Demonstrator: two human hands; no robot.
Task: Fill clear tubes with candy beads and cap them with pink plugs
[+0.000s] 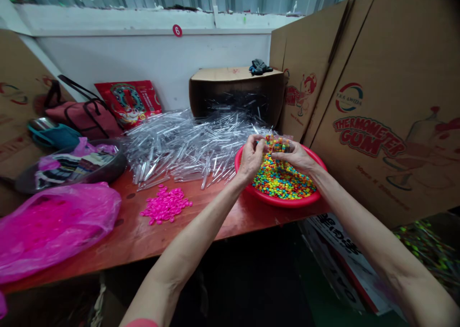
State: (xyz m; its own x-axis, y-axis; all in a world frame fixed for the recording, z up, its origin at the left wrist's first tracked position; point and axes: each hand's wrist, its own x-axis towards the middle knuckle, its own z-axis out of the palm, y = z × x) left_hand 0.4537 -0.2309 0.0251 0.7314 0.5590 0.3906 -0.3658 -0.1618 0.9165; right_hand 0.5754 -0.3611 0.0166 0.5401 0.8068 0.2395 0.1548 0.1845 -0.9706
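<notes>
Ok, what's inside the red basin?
Small multicoloured candies fill the red basin; they cover its floor, and the left hand and right hand hide the far part.

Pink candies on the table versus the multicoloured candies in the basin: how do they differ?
The pink candies are all one colour, while the multicoloured candies mix yellow, green, red and blue. The pink candies lie in a low, loose patch on the wooden table, while the multicoloured candies are heaped in a red basin. The left hand and right hand are at the multicoloured candies, not the pink candies. Both are small and rounded.
</notes>
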